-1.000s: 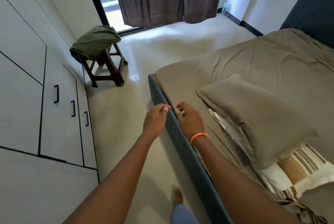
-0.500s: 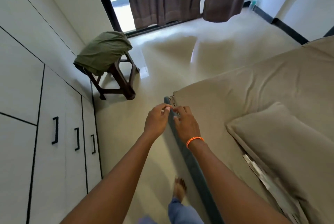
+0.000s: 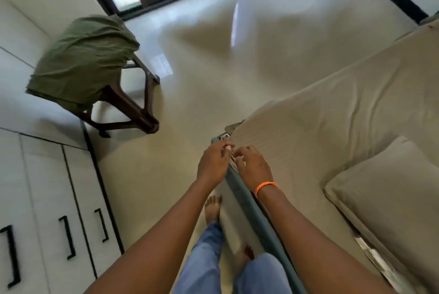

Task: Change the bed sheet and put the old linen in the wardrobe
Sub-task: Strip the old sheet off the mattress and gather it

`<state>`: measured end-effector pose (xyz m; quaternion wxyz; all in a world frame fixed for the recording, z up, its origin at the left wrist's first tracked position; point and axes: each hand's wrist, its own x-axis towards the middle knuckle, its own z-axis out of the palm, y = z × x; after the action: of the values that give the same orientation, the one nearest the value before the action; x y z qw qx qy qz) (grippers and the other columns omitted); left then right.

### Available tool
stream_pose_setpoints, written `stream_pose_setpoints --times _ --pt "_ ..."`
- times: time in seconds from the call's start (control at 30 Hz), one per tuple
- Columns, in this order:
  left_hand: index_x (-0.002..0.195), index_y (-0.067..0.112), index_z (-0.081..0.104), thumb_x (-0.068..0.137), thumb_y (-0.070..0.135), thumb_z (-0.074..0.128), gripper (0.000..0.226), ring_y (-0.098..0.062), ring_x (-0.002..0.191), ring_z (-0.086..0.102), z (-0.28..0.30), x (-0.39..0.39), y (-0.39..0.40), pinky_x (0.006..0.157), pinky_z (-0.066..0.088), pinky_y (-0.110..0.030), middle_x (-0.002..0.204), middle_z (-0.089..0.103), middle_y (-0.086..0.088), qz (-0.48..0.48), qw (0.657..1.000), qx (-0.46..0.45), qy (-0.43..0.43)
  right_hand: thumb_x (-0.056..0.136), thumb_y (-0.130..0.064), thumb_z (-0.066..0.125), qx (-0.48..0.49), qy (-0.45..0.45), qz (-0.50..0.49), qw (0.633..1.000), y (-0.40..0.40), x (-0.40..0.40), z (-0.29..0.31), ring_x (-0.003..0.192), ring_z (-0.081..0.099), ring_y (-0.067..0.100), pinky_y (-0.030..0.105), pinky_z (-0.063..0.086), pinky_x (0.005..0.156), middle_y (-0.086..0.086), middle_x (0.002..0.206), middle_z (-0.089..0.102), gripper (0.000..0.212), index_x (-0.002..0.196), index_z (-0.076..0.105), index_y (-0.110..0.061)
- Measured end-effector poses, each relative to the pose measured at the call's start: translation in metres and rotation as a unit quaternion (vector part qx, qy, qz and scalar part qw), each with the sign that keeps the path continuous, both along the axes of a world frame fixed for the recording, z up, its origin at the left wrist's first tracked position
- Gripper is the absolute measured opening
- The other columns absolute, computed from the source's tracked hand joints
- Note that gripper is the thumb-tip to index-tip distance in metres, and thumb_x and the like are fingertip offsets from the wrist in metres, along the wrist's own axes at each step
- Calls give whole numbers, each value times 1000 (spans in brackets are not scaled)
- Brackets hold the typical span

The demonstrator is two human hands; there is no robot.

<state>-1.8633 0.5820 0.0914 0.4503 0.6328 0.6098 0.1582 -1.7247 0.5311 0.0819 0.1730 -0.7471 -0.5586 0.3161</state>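
Head view: both hands meet at the bed frame [image 3: 249, 201] near its corner. Left hand [image 3: 213, 165] has its grip closed, fingers curled, pinching the tan bed sheet [image 3: 308, 132] edge; right hand [image 3: 253, 166] likewise pinches the sheet just beside it. A pillow [image 3: 389, 201] lies right of the frame.

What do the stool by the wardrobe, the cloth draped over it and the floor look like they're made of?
The stool looks like dark brown moulded plastic or stained wood; its smooth, slightly glossy legs leave that open. The cloth seems to be soft matte woven fabric, olive green, since it creases and hangs limply. The floor appears to be polished tile or stone: it mirrors the window light.
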Motion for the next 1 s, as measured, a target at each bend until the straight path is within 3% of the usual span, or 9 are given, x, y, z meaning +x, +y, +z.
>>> stream_pose_setpoints --times 0.07,0.2,0.33,0.47,0.6,0.7,0.9,1.0 --pt "118 33 71 108 28 49 24 -11 103 63 -35 6 20 79 52 -31 116 67 7 -16 1000 2 5 100 -21 54 -20 -14 0 1000 19 4 -34 98 61 24 43 56 78 1 107 58 14 106 66 -25" --pt "129 33 66 105 27 50 29 -12 115 56 -89 19 41 90 52 -37 126 62 6 -32 999 0 15 102 -24 52 -68 -57 22 996 42 16 -89 101 56 28 43 51 78 5 104 58 15 102 65 -18" --pt "139 30 59 105 18 47 38 -16 125 52 -138 33 50 98 52 -40 140 57 3 -64 996 28 47 103 -26 50 -59 -110 53 991 60 27 -138 104 55 30 45 48 80 7 106 60 18 103 64 -15" --pt "137 29 61 103 8 43 44 -14 125 55 -191 44 49 98 54 -40 142 59 6 0 997 65 51 106 -35 42 -41 -216 56 974 67 29 -189 101 58 30 45 49 76 9 113 59 26 114 59 -16" --pt "144 24 57 101 5 46 48 -13 140 48 -233 51 39 111 47 -35 153 53 5 35 996 72 31 107 -46 35 2 -288 75 955 64 17 -222 94 57 27 42 50 67 9 110 56 37 118 52 -16" --pt "148 22 53 105 9 43 45 -11 145 44 -245 57 29 118 41 -36 156 50 6 55 994 95 19 106 -37 27 37 -327 87 940 62 13 -232 89 55 26 41 46 67 8 106 53 34 124 47 -17" --pt "148 27 49 111 20 37 39 -5 132 48 -251 63 17 106 47 -34 147 53 10 111 989 97 11 107 -33 32 106 -289 140 941 72 21 -250 78 59 24 39 47 62 3 90 57 30 110 58 -19" --pt "149 31 46 111 20 37 41 6 131 45 -250 65 14 104 43 -24 146 50 18 108 990 92 3 101 -30 41 138 -275 174 936 82 27 -241 61 63 19 31 44 46 1 76 62 32 101 69 -15"
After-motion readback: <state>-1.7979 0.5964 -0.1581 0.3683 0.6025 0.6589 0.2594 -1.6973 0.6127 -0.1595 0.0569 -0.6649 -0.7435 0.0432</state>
